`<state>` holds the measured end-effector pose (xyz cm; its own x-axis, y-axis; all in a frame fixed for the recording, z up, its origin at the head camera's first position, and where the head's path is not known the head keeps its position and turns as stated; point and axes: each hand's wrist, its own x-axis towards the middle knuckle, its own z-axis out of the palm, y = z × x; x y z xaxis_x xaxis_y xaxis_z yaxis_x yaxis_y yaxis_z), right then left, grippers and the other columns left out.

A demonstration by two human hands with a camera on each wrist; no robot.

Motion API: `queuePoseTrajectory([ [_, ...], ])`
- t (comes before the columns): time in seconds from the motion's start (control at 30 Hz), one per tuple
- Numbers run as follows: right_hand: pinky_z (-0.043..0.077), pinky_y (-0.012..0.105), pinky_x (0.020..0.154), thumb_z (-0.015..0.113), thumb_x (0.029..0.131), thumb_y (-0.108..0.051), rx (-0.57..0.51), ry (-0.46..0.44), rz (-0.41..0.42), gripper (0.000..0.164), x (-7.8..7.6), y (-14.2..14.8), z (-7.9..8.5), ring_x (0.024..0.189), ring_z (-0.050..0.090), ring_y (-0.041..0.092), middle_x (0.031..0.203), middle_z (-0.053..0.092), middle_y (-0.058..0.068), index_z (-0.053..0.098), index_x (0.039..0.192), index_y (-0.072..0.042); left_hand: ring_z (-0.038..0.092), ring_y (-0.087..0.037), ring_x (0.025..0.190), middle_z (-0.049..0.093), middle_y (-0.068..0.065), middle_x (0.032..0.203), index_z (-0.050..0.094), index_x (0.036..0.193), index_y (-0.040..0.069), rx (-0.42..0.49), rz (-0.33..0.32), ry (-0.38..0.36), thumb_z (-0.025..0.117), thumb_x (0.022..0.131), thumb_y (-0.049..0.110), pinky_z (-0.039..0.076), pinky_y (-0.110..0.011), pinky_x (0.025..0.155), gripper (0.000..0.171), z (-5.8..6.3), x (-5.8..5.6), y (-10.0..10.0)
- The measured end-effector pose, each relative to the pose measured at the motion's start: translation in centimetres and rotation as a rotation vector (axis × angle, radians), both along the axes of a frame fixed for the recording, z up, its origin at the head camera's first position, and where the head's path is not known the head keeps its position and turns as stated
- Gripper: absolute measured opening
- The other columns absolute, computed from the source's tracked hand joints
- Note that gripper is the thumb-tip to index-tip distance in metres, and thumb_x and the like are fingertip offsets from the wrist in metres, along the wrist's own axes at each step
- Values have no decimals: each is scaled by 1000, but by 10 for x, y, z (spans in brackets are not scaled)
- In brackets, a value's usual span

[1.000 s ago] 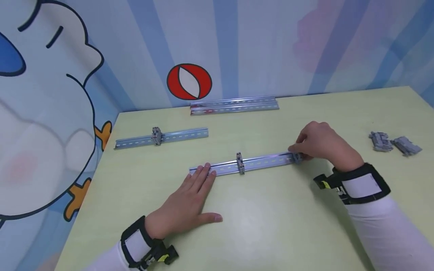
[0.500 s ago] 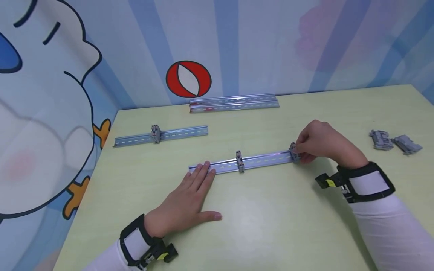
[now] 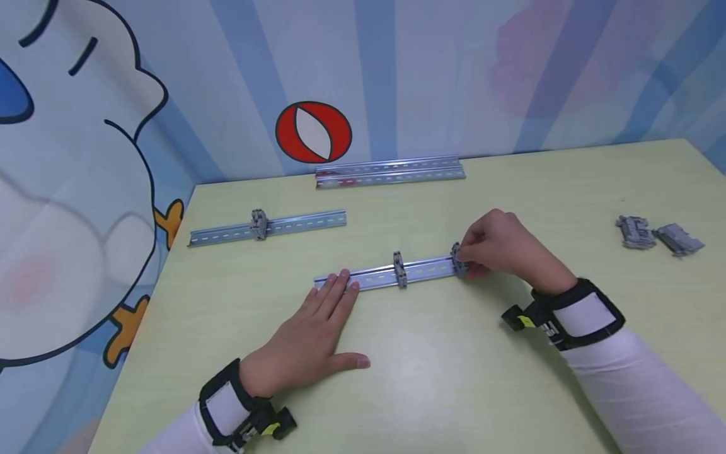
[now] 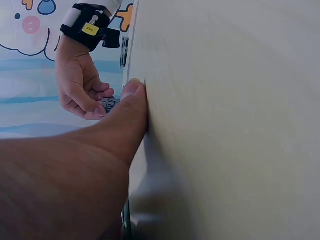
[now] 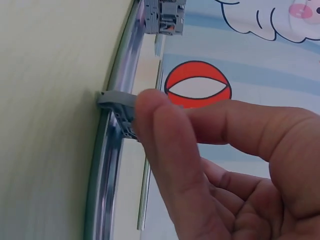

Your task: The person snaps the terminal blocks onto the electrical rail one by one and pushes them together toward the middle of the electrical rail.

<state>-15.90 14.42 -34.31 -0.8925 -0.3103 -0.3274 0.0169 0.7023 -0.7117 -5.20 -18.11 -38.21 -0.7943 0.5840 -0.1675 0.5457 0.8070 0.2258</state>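
Observation:
My left hand (image 3: 306,343) lies flat with straight fingers across the left end of a slotted metal DIN rail (image 3: 431,270). Near the rail's right part, my right hand (image 3: 505,249) pinches a grey terminal block (image 3: 458,260) between thumb and index finger. In the right wrist view this terminal block (image 5: 117,100) sits upright across the rail (image 5: 106,165), which runs on past it on both sides. The fingers hide part of the block, and in the head view the hand covers the rail's right end. A second terminal block (image 3: 399,270) stands around the rail's middle.
Behind on the left lies another DIN rail (image 3: 306,223) bearing grey terminal blocks (image 3: 259,224). Two bare rails (image 3: 391,176) lie along the wall. Loose grey terminal blocks (image 3: 635,232) rest on the table (image 3: 431,391) at the right.
My right hand has moved left with the terminal block, from the rail's right end toward the middle block. The block now shows more upright. My left hand stays in place.

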Motion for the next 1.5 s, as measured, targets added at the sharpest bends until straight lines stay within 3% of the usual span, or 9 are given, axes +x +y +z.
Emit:
queuePoseTrajectory([
  [1.03,58,32,58,66,89,-10,-198,65,-26,14,11,-32,-21,62,70,18,77,73,11,73,90,3,1,-31,150,-2,-14,164,8,157,7,3,0,-8,51,84,74,14,-50,119,108,2,-1,1],
  [1.5,59,33,62,69,90,-14,-284,6,-48,16,15,-43,-30,65,72,21,79,74,10,73,95,0,1,-31,150,-2,-14,164,8,157,7,9,-2,-14,52,84,73,14,-50,119,108,3,-1,1],
])
